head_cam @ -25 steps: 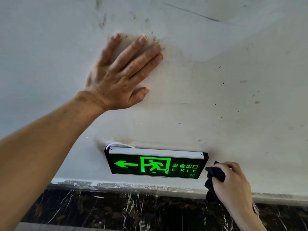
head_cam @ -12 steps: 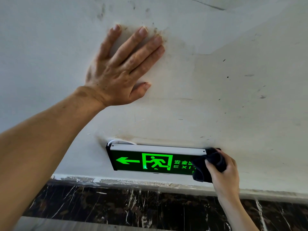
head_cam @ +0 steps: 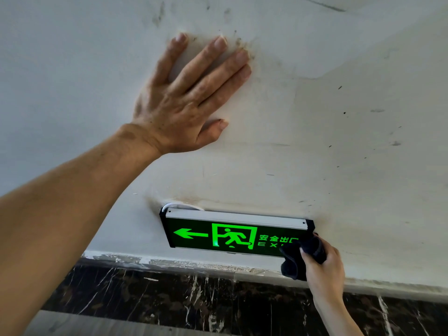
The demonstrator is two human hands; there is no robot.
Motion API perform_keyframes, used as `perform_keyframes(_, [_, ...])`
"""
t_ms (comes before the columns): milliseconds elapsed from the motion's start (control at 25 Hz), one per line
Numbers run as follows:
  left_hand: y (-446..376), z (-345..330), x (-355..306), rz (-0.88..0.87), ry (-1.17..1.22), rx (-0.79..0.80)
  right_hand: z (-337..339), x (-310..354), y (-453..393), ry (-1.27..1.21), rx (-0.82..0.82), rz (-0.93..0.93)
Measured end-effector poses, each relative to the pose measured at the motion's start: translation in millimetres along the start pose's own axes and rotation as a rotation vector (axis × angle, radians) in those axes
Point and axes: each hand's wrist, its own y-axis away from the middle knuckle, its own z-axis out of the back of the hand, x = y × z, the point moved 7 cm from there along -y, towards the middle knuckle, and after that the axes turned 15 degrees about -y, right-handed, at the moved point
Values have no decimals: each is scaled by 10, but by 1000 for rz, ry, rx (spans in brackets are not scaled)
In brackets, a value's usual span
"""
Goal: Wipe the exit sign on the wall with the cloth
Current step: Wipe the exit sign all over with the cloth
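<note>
A black exit sign [head_cam: 230, 235] with a lit green arrow, running figure and lettering hangs low on the white wall [head_cam: 339, 154]. Its top edge is a pale metal strip. My right hand [head_cam: 324, 265] grips a bunched dark cloth [head_cam: 294, 259] and presses it on the sign's lower right corner, hiding the end of the word EXIT. My left hand [head_cam: 186, 98] lies flat on the wall above the sign, fingers spread, holding nothing.
The wall is scuffed and stained, with dark marks around the sign. A white cable [head_cam: 180, 205] loops out behind the sign's top left corner. Below the wall runs a dark marble skirting [head_cam: 169, 297] with white veins, then a grey floor strip [head_cam: 97, 326].
My right hand brought the cloth from right of the sign onto its right end, then slid it down from the top right corner to the lower right corner. My left hand stayed on the wall.
</note>
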Motion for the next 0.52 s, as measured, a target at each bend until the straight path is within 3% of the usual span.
perform_keyframes(400, [-4,7,-7,1,-6,-9,-162,-503,-1,150,43,-137])
perform_keyframes(520, [-14,1,2,3,1,-3,-179,-689,-1,182,124,-321])
